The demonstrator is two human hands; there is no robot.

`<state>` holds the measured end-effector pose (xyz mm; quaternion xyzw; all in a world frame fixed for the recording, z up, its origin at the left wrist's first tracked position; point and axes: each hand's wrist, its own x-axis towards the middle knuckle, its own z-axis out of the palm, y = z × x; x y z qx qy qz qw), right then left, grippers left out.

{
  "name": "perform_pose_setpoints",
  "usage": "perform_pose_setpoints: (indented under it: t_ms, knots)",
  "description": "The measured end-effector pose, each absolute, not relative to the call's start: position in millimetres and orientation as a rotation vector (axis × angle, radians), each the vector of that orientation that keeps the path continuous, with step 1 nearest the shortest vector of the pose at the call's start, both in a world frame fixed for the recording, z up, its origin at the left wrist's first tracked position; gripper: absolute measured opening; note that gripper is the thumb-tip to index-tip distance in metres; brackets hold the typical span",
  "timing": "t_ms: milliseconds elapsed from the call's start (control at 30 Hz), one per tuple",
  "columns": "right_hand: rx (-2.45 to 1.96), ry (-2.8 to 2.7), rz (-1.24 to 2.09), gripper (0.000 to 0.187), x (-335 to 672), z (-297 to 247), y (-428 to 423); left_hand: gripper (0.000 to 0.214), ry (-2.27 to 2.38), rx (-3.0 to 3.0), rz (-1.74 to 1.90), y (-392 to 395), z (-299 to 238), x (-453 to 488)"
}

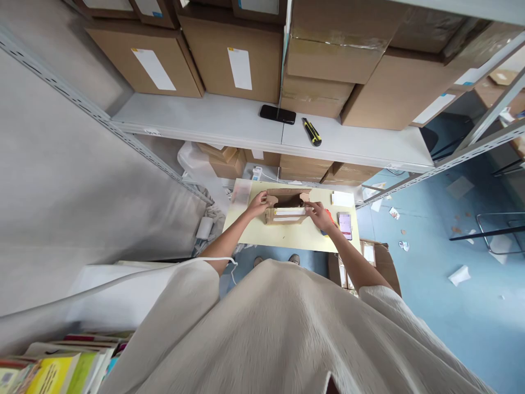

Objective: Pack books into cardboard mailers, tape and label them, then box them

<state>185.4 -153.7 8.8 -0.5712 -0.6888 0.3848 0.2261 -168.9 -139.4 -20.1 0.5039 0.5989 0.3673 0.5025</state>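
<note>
A small open cardboard box (pixel 287 207) lies on a pale yellow table (pixel 287 236) far below me. My left hand (pixel 259 203) grips the box's left end, fingers closed on the flap. My right hand (pixel 319 214) holds the right end, fingers curled on the edge. White strips, perhaps labels or contents, show along the box's near side. A phone (pixel 345 225) lies on the table just right of my right hand.
A grey metal shelf (pixel 229 123) above the table carries a black phone (pixel 278 114), a yellow utility knife (pixel 312 132) and several brown cartons (pixel 241 57). More cartons sit under it. Books (pixel 53 366) lie at lower left. Paper scraps litter the blue floor (pixel 435 241).
</note>
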Motion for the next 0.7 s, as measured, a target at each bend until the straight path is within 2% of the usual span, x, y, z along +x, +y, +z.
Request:
perform_pose_setpoints:
  t_ms: [233, 333, 500, 700]
  knots:
    - [-1.74, -1.753, 0.993, 0.05, 177.4, -0.3, -145.8, 0.076, 1.377, 1.308, 0.875, -152.8, -25.4, -170.4]
    - [-1.782, -1.694, 0.977, 0.055, 173.7, -5.3, -148.7, 0.057, 1.386, 1.401, 0.926, -156.9, -28.8, -170.2]
    - [-1.733, -1.685, 1.011, 0.075, 170.5, -5.9, -158.3, 0.025, 1.47, 1.485, 1.005, -157.3, -35.3, -168.0]
    - [-1.698, -1.833, 1.019, 0.072, 166.0, 0.0, -159.1, 0.024, 1.599, 1.52, 0.932, -152.9, -41.0, -160.6]
